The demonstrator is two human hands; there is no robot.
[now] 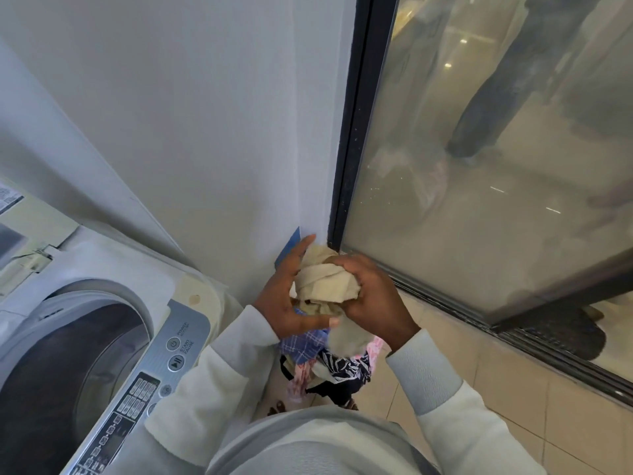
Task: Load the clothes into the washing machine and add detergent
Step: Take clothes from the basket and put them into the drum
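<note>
A bunched cream cloth (pixel 325 284) is held in the air between both hands, to the right of the washing machine. My left hand (pixel 282 296) cups it from the left with the fingers spread along it. My right hand (pixel 371 296) grips it from the right with curled fingers. The top-loading washing machine (pixel 191 293) stands at the lower left with its lid up and its dark drum (pixel 61 365) open. Below my hands a pile of clothes (pixel 329 365), blue checked, pink and dark patterned, sits on the floor.
The machine's silver control panel (pixel 150 368) runs along its near edge. A white wall (pixel 205 114) stands behind, with a blue object (pixel 289 246) against its corner. A dark-framed glass sliding door (pixel 479 166) fills the right side, above a tiled floor (pixel 513 406).
</note>
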